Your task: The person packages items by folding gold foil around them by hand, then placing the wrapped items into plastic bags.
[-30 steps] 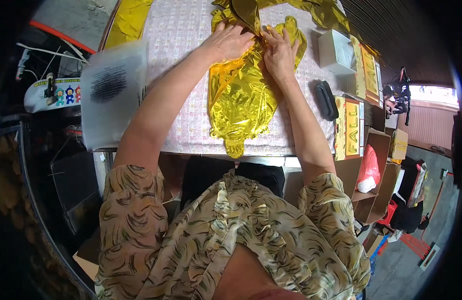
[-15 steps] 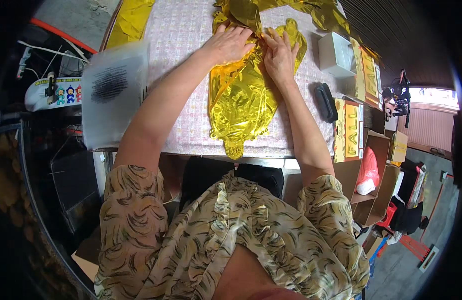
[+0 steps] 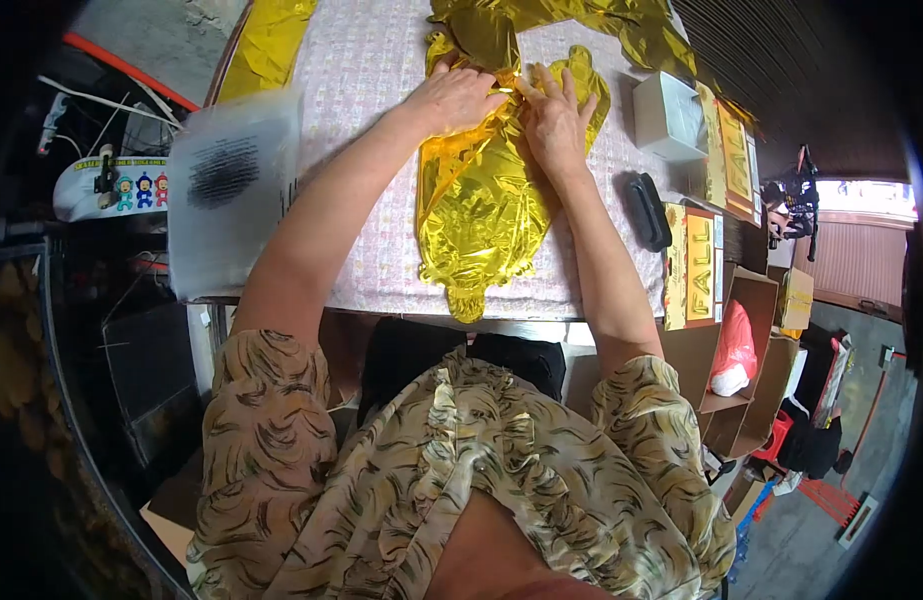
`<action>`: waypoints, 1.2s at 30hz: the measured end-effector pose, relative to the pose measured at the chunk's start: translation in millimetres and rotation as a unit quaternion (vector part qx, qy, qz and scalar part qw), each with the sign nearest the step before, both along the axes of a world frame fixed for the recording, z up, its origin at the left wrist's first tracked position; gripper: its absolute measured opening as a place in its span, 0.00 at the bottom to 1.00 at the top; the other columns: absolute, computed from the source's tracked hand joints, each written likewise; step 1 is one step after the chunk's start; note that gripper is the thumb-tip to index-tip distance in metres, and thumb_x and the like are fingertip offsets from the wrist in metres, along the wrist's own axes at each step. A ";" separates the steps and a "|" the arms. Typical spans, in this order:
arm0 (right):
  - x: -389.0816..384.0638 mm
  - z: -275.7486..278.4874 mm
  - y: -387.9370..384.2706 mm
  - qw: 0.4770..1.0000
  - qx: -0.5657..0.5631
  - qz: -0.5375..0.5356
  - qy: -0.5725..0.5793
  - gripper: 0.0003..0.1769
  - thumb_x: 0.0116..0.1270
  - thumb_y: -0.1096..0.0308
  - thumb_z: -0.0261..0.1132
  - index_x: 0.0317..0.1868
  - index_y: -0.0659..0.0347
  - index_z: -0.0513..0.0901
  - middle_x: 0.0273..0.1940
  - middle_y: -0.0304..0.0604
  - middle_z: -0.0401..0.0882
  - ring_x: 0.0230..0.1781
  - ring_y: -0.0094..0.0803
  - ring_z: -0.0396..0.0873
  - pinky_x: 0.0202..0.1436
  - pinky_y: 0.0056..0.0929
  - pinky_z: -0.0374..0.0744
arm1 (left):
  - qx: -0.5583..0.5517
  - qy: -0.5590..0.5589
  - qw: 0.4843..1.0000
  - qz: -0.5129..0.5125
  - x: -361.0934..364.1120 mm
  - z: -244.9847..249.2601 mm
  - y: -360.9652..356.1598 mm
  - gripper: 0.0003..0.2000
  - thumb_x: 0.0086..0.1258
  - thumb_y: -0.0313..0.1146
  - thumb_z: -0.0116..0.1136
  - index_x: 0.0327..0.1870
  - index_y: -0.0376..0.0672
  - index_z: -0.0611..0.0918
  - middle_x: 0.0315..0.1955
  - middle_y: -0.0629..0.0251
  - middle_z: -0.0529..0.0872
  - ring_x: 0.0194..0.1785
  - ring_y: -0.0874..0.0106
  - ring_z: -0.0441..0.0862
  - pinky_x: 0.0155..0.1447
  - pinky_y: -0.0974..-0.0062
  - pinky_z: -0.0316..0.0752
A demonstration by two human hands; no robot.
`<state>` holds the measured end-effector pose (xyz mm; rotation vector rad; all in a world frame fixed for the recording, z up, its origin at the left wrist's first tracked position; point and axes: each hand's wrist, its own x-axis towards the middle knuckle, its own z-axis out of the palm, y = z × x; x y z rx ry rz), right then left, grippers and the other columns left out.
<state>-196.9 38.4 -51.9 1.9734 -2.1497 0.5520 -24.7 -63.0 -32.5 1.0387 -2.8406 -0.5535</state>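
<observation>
A flat gold foil balloon [image 3: 481,215] lies creased on the table, its narrow tab pointing toward me. My left hand [image 3: 455,101] is on its upper left part, fingers bent and closed on a fold of foil near the middle. Opposite it, my right hand [image 3: 555,125] rests on the foil with its fingers spread, the index fingertip near the same fold. Part of the foil under both hands is hidden. More gold foil [image 3: 591,15] stretches along the far side of the table.
A cloth-covered table [image 3: 356,255] bears a clear plastic bag [image 3: 226,250] at left. On the right are a white box [image 3: 669,115], a black oblong object [image 3: 646,212] and printed "FALL" packs [image 3: 696,265]. An open cardboard box [image 3: 726,400] stands below right.
My left hand's fingers have bent inward and drawn slightly toward me on the foil. My right hand has shifted slightly toward me, fingers still spread. The view has moved a little.
</observation>
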 end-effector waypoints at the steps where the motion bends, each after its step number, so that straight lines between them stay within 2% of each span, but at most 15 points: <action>1: -0.6 -0.3 0.2 1.000 0.001 0.003 -0.003 0.24 0.73 0.69 0.61 0.67 0.40 0.85 0.77 0.42 0.71 0.81 0.55 0.60 0.79 0.78 0.48 | -0.002 0.001 1.000 0.001 1.0 0.4 -2.3 0.28 0.84 0.54 0.44 0.63 0.36 0.79 0.58 0.47 0.86 0.68 0.55 0.79 0.75 0.47 0.61; 4: 2.1 1.0 -0.8 1.000 -0.004 -0.002 0.006 0.24 0.72 0.67 0.62 0.67 0.41 0.85 0.77 0.42 0.71 0.82 0.54 0.60 0.80 0.78 0.48 | -0.008 0.111 0.993 -0.038 7.7 -0.9 -17.5 0.27 0.82 0.52 0.48 0.61 0.34 0.81 0.57 0.44 0.87 0.65 0.54 0.81 0.72 0.50 0.67; 6: 6.5 6.4 -0.4 1.000 0.000 -0.002 0.010 0.23 0.73 0.66 0.62 0.66 0.41 0.85 0.77 0.42 0.71 0.82 0.53 0.61 0.80 0.77 0.49 | 0.164 0.096 0.981 0.032 10.3 -1.6 -43.5 0.24 0.79 0.47 0.53 0.60 0.33 0.82 0.55 0.45 0.88 0.62 0.53 0.84 0.69 0.54 0.73; 7: 8.6 9.0 0.0 1.000 0.007 -0.006 0.016 0.22 0.73 0.65 0.62 0.66 0.42 0.86 0.77 0.42 0.71 0.82 0.52 0.61 0.80 0.76 0.49 | 0.159 0.173 0.972 0.013 16.7 -17.2 -64.9 0.22 0.75 0.43 0.58 0.60 0.35 0.82 0.57 0.49 0.88 0.62 0.56 0.84 0.66 0.57 0.76; 10: 7.4 4.7 -1.7 0.999 0.006 -0.011 0.037 0.21 0.73 0.64 0.62 0.65 0.42 0.86 0.76 0.42 0.72 0.81 0.51 0.61 0.80 0.74 0.50 | 0.035 0.266 0.959 0.087 46.2 2.1 -91.9 0.18 0.75 0.39 0.57 0.58 0.38 0.84 0.56 0.53 0.88 0.60 0.55 0.84 0.66 0.57 0.76; 11: 6.3 2.9 -1.9 0.999 0.004 -0.014 0.035 0.21 0.73 0.64 0.62 0.65 0.42 0.86 0.76 0.42 0.72 0.81 0.51 0.61 0.80 0.74 0.50 | -0.146 0.319 0.921 0.168 55.3 11.6 -96.4 0.17 0.74 0.37 0.58 0.58 0.39 0.84 0.54 0.52 0.88 0.59 0.54 0.84 0.66 0.59 0.76; 12: 6.3 2.3 -1.9 0.999 0.000 -0.012 0.034 0.21 0.74 0.64 0.61 0.65 0.42 0.86 0.76 0.42 0.72 0.81 0.51 0.62 0.81 0.74 0.50 | -0.321 0.359 0.842 0.242 60.1 19.3 -97.9 0.16 0.74 0.35 0.59 0.58 0.40 0.85 0.53 0.51 0.88 0.58 0.54 0.84 0.66 0.62 0.76; 14: 8.3 5.7 -2.9 0.999 -0.009 -0.009 0.032 0.20 0.75 0.64 0.61 0.64 0.42 0.86 0.76 0.42 0.72 0.81 0.51 0.62 0.81 0.73 0.50 | -0.189 0.397 0.895 0.076 34.4 36.0 -70.1 0.12 0.74 0.31 0.58 0.53 0.40 0.86 0.50 0.51 0.88 0.57 0.52 0.83 0.65 0.60 0.76; 15: 9.9 9.7 -1.7 1.000 0.003 -0.012 0.024 0.20 0.75 0.63 0.60 0.64 0.42 0.86 0.76 0.42 0.72 0.81 0.51 0.62 0.81 0.73 0.50 | -0.152 0.394 0.907 0.005 21.8 50.6 -40.6 0.10 0.74 0.28 0.58 0.52 0.40 0.87 0.49 0.54 0.88 0.57 0.53 0.83 0.65 0.60 0.77; 17: 14.0 18.3 0.4 0.999 0.026 -0.017 0.017 0.19 0.77 0.61 0.59 0.64 0.42 0.87 0.76 0.42 0.72 0.81 0.52 0.62 0.81 0.73 0.50 | -0.149 0.331 0.922 -0.133 -3.1 24.7 -41.2 0.09 0.76 0.29 0.59 0.51 0.41 0.88 0.49 0.56 0.89 0.55 0.55 0.85 0.62 0.61 0.79; 19: 15.4 18.9 0.9 0.999 0.022 -0.016 0.016 0.19 0.77 0.61 0.59 0.64 0.42 0.86 0.76 0.42 0.72 0.81 0.51 0.61 0.81 0.72 0.49 | -0.096 0.276 0.948 -0.124 -20.9 10.2 -35.6 0.09 0.75 0.29 0.60 0.49 0.40 0.89 0.49 0.56 0.89 0.55 0.56 0.85 0.62 0.61 0.80; 27: 12.5 8.7 -0.7 1.000 0.007 -0.014 0.012 0.20 0.77 0.61 0.59 0.66 0.41 0.86 0.76 0.42 0.73 0.80 0.51 0.64 0.83 0.67 0.46 | -0.092 0.281 0.951 -0.090 -25.0 -17.0 -48.0 0.11 0.74 0.31 0.62 0.53 0.41 0.88 0.55 0.59 0.89 0.59 0.56 0.83 0.67 0.62 0.78; 30: 12.6 9.4 1.8 1.000 0.007 -0.014 0.004 0.20 0.77 0.61 0.59 0.66 0.41 0.86 0.76 0.42 0.73 0.80 0.52 0.64 0.83 0.67 0.47 | -0.071 0.268 0.959 -0.063 -27.1 -19.6 -48.6 0.15 0.74 0.34 0.62 0.58 0.42 0.87 0.60 0.59 0.86 0.64 0.56 0.80 0.71 0.61 0.75; 33: 14.4 9.2 1.3 1.000 0.008 -0.016 -0.004 0.21 0.77 0.61 0.60 0.66 0.42 0.85 0.76 0.43 0.73 0.80 0.52 0.65 0.83 0.68 0.48 | -0.120 0.185 0.975 -0.021 -31.8 -17.7 -50.4 0.26 0.73 0.42 0.61 0.70 0.41 0.79 0.71 0.54 0.77 0.71 0.53 0.73 0.78 0.60 0.68; 36: 13.9 8.6 -0.1 1.000 0.005 -0.017 -0.006 0.21 0.76 0.62 0.60 0.67 0.42 0.85 0.76 0.43 0.73 0.79 0.53 0.66 0.82 0.69 0.49 | -0.112 0.122 0.986 0.000 -27.5 0.3 -55.3 0.28 0.74 0.45 0.60 0.72 0.41 0.77 0.75 0.54 0.73 0.74 0.52 0.71 0.79 0.58 0.65</action>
